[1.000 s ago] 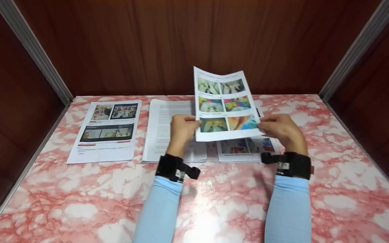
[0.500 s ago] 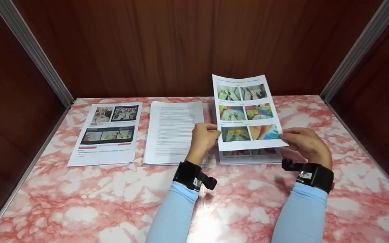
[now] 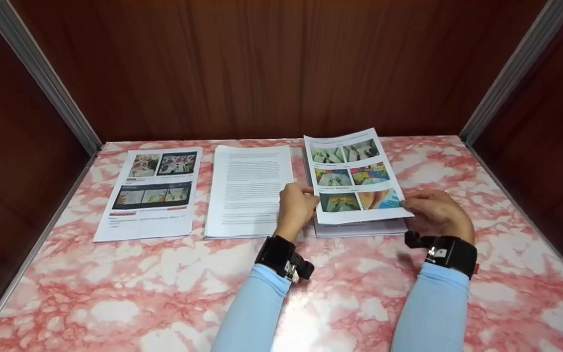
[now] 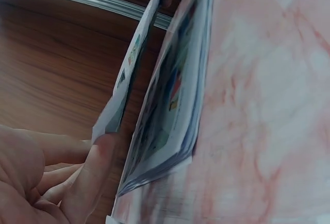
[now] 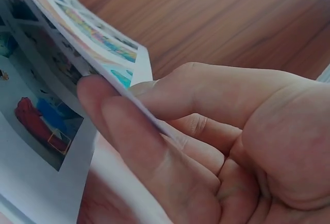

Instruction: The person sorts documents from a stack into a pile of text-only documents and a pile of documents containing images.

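Pink marble table, three paper stacks

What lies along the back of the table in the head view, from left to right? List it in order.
Photo sheet lying flat → text page stack → left hand → six-photo sheet held above the right-hand stack → right hand.

head view high above; both wrist views close on the photo sheet
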`<state>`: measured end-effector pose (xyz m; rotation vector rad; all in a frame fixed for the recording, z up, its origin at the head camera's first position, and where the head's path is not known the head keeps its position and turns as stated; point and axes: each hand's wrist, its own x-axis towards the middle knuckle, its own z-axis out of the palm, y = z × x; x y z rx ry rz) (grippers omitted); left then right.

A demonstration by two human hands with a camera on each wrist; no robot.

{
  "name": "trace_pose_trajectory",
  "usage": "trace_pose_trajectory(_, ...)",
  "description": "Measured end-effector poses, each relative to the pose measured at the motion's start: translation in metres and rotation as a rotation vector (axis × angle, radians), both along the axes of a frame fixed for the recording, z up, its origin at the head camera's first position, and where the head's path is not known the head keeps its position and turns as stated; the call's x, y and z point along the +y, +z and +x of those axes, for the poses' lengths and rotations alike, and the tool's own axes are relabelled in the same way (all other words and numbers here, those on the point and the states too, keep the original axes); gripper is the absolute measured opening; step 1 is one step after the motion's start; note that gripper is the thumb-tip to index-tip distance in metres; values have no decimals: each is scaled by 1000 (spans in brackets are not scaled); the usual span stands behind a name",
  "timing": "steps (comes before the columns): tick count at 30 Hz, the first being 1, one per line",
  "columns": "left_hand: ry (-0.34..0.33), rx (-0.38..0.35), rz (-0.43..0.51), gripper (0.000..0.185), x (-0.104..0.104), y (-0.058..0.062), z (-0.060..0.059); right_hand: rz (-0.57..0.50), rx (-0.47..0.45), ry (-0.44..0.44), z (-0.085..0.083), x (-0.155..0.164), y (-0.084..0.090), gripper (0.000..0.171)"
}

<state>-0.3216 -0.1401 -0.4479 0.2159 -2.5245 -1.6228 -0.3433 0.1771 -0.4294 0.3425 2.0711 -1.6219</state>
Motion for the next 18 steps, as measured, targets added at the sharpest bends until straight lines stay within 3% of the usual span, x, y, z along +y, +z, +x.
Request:
trace_pose_trajectory(4,17,-3,-87,20,0,-2,0,-5,-18,2,-1,0,0,61)
trace_pose_trajectory(8,24,-8,-158,21,1,-3,1,54,-19,36,-1,1,0,60)
trace_pose_trajectory(11,22,-15,-185,20,3,-4,2,79,-17,51,0,2,-1,59)
trace_pose_trajectory(18,27,-76,-207,16,4,-4,2,20,-10,53,0,3,-5,59)
